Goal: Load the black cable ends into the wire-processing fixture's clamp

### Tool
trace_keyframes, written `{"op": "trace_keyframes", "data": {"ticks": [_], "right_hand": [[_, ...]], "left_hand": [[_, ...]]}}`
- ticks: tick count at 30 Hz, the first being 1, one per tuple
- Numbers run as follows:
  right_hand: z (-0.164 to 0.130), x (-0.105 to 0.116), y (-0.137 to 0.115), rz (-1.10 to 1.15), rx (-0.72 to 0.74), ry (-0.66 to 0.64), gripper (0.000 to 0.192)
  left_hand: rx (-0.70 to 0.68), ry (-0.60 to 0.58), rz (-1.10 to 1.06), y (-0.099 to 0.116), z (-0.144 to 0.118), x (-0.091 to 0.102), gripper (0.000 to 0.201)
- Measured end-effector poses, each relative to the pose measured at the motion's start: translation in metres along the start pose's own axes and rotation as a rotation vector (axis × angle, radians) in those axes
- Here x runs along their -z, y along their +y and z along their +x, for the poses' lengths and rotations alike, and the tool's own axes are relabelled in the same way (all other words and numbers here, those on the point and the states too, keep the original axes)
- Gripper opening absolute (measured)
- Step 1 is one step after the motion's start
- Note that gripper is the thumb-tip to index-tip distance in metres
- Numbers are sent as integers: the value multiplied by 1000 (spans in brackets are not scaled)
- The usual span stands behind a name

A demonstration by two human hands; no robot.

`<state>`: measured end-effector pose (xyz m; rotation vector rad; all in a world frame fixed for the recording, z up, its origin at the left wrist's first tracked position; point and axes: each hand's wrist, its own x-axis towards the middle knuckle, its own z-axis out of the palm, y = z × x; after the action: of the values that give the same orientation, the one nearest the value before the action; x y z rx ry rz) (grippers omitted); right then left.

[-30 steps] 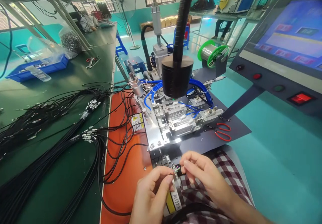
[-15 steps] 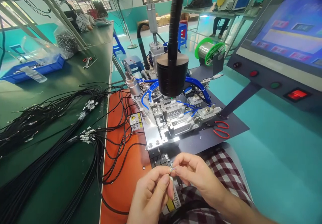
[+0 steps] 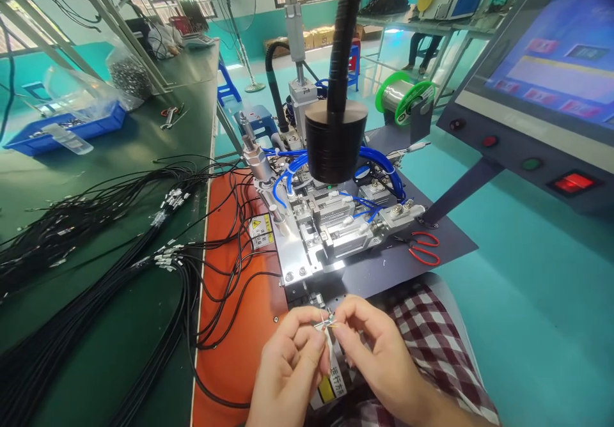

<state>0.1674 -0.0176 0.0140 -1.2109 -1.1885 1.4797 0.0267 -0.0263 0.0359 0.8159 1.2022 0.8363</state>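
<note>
Thin coloured wires (image 3: 328, 322) fan out from a cable's end between my fingertips, just in front of the metal machine. My left hand (image 3: 291, 360) is closed, thumb and index finger pinching the cable end below the wires. Opposite it, my right hand (image 3: 374, 350) has thumb and index finger closed at the wire tips. Which single strand it grips is too small to tell. A black cable (image 3: 218, 398) runs over the orange surface and disappears behind my left hand.
Ahead stands the machine (image 3: 295, 248) with blue air tubes, under a black lamp head (image 3: 334, 146). Red-handled scissors (image 3: 425, 248) lie on its dark base plate. Black cable bundles (image 3: 110, 286) cover the green table at left. A control screen (image 3: 551, 62) rises at right.
The wires between my fingertips are spread wider, with separate colours showing. My right-hand fingers have shifted slightly at the wires. The whole view has moved a little.
</note>
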Motion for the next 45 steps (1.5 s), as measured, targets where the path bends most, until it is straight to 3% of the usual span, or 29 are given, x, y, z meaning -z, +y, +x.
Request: {"op": "trace_keyframes", "data": {"ticks": [3, 7, 13, 21, 26, 30, 35, 45], "right_hand": [[-1, -2, 0, -24, -41, -20, 22], [-3, -4, 1, -42, -87, -19, 23], [-7, -10, -4, 144, -230, -84, 38], [-6, -11, -8, 169, -277, -30, 41], [-4, -10, -10, 97, -280, -54, 35], [-5, -6, 0, -28, -209, -53, 23], [-4, 4, -1, -203, -20, -14, 11], [-2, 4, -4, -284, 131, -11, 10]], "left_hand": [[-3, 74, -29, 2, -1, -3, 32], [-18, 82, -11, 4, 0, -2, 29], [3, 171, -101, -2, 3, -2, 37], [90, 63, -155, 1, 3, 1, 31], [119, 66, -155, 0, 3, 1, 32], [136, 81, -182, -2, 4, 0, 31], [145, 101, -191, -1, 5, 0, 30], [134, 129, -142, -2, 7, 0, 33]]}}
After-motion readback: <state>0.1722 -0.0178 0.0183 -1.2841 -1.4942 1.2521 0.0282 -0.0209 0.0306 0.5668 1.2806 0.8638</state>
